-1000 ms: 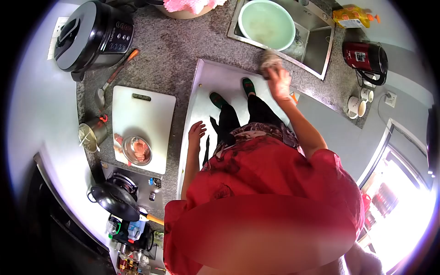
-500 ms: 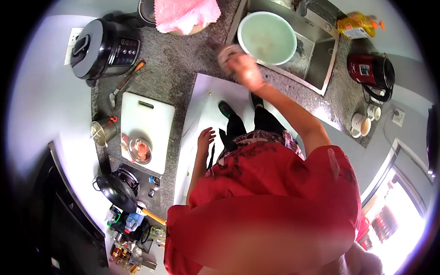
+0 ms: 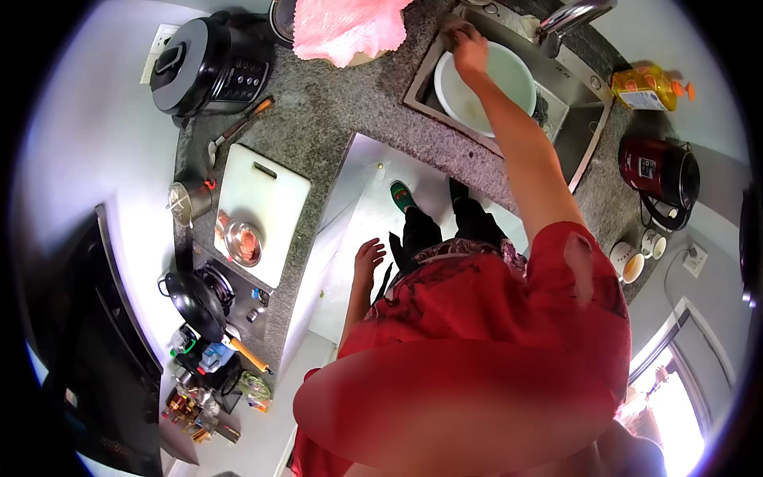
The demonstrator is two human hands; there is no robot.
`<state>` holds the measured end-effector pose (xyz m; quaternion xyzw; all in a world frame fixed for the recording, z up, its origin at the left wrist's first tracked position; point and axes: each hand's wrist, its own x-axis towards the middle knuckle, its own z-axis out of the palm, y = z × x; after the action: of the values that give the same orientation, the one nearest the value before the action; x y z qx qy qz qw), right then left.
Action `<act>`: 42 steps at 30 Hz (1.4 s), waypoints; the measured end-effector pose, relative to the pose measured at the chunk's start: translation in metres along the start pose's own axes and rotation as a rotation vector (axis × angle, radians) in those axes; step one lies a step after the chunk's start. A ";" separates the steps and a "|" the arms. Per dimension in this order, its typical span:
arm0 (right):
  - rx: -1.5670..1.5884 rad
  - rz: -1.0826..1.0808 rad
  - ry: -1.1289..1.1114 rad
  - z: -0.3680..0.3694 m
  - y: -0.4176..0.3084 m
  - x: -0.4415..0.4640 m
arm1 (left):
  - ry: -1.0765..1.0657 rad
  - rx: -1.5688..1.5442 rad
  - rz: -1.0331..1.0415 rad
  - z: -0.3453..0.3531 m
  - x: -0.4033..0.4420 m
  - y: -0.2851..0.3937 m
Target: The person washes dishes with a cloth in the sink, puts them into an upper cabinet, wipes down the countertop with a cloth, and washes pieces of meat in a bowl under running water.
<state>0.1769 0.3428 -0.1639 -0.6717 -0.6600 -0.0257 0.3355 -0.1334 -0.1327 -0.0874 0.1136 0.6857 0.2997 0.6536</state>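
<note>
My right hand (image 3: pixel 470 52) reaches over the sink, at the far left rim of a pale green basin (image 3: pixel 520 79). Its fingers are closed on a small brownish, rounded thing (image 3: pixel 454 33), too dark and blurred to name. The basin sits in the steel sink (image 3: pixel 590 131), and my forearm hides part of it. By my side, above the floor, my left hand (image 3: pixel 369 256) hangs with its fingers loosely apart and nothing in it.
On the left counter are a white cutting board (image 3: pixel 278 191) with a bowl of meat (image 3: pixel 243 242), a pressure cooker (image 3: pixel 211 67), a spatula (image 3: pixel 238 131) and a wok (image 3: pixel 195 306). A pink cloth (image 3: pixel 346 28), faucet (image 3: pixel 576 20), soap bottle (image 3: pixel 648 87) and red kettle (image 3: pixel 656 171) surround the sink.
My right hand has moved from above the counter left of the sink to the basin's far left rim, carrying the brownish thing. The view has shifted slightly; my left hand still hangs.
</note>
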 end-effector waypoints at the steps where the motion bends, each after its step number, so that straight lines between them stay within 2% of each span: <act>1: -0.070 0.015 -0.096 -0.013 0.004 -0.010 | 0.004 -0.012 0.001 0.003 0.001 -0.004; 3: -0.162 0.010 -0.273 -0.046 0.018 -0.042 | -0.009 -0.032 -0.004 0.009 0.007 -0.015; 5: -0.183 -0.047 -0.388 -0.033 0.058 -0.079 | -0.015 -0.017 -0.009 0.020 0.004 -0.009; 6: -0.264 -0.058 -0.574 -0.045 0.062 -0.089 | -0.020 0.007 0.005 0.024 0.003 -0.005; 7: -0.299 -0.170 -0.640 -0.043 0.071 -0.107 | -0.018 0.023 0.017 0.027 0.004 -0.005; 8: -0.271 -0.381 -0.580 -0.034 0.089 -0.122 | -0.001 0.050 0.041 0.032 0.009 -0.006; 9: -0.458 -0.435 -1.063 -0.027 0.097 -0.122 | 0.029 0.076 0.059 0.034 0.014 -0.009; 11: -0.152 -0.361 -1.344 -0.032 0.105 -0.108 | 0.039 0.230 0.232 0.041 0.030 -0.007; 12: -0.177 -0.614 -0.943 -0.033 0.130 -0.112 | 0.069 0.430 0.367 0.050 0.034 0.004; 13: -0.459 -0.556 -1.024 -0.050 0.116 -0.099 | 0.092 0.643 0.490 0.061 0.035 0.023; 15: -0.265 -0.639 -0.924 -0.032 0.138 -0.094 | 0.052 0.668 0.609 0.089 0.039 0.058; 17: 0.180 -0.661 -0.969 -0.071 0.106 -0.071 | 0.020 0.779 0.710 0.127 0.040 0.107; 18: 0.279 -0.449 -1.006 -0.088 0.097 -0.062 | -0.023 0.715 0.990 0.147 0.061 0.109; 20: 0.376 -0.053 -1.041 -0.134 0.077 -0.048 | -0.149 0.801 0.936 0.193 0.065 0.147; 21: 0.380 0.127 -1.033 -0.163 0.056 -0.043 | -0.120 0.829 1.033 0.218 0.079 0.156; 22: 0.370 0.110 -1.036 -0.193 0.035 -0.038 | -0.095 0.854 1.130 0.243 0.093 0.162; 23: 0.574 0.325 -1.064 -0.225 0.014 -0.034 | -0.091 0.835 1.134 0.263 0.099 0.167; 24: 0.778 0.547 -1.073 -0.251 -0.006 -0.033 | 0.017 0.876 1.166 0.280 0.103 0.173; 25: 0.763 0.542 -1.072 -0.274 -0.023 -0.033 | 0.123 0.914 1.195 0.294 0.106 0.178; 26: 0.905 0.574 -0.982 -0.292 -0.040 -0.032 | 0.127 0.902 1.199 0.303 0.108 0.187; 28: 1.163 0.561 -0.864 -0.305 -0.031 -0.028 | -0.108 0.958 0.995 0.315 0.112 0.201; 29: 1.158 0.558 -0.862 -0.312 -0.027 -0.026 | -0.110 0.954 0.999 0.322 0.115 0.207; 31: 1.325 0.676 -0.653 -0.332 -0.027 -0.023 | -0.184 0.845 0.719 0.331 0.119 0.213; 32: 1.493 0.582 -0.771 -0.320 0.017 -0.023 | -0.188 0.843 0.720 0.337 0.121 0.214; 33: 1.492 0.578 -0.766 -0.313 0.024 -0.033 | -0.119 0.732 0.735 0.342 0.123 0.216; 35: 1.368 0.913 -0.644 -0.302 0.036 -0.049 | -0.053 0.613 0.747 0.351 0.121 0.217; 36: 1.632 1.039 -0.980 -0.289 0.057 -0.054 | 0.029 0.592 0.867 0.352 0.116 0.219; 37: 1.633 1.040 -0.983 -0.289 0.038 -0.056 | 0.113 0.570 0.982 0.353 0.107 0.220; 39: 1.767 1.446 -1.068 -0.275 -0.004 -0.061 | 0.043 0.559 0.971 0.354 0.078 0.222; 40: 1.770 1.445 -1.075 -0.258 0.003 -0.058 | -0.032 0.579 0.965 0.357 0.068 0.221; 42: 1.709 1.189 -1.094 -0.204 0.049 -0.052 | -0.101 0.678 0.972 0.361 0.056 0.218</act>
<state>0.2978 0.2032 -0.0512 -0.3523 -0.1016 0.8778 0.3082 0.1563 0.1661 0.0007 0.6310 0.5805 0.3229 0.4007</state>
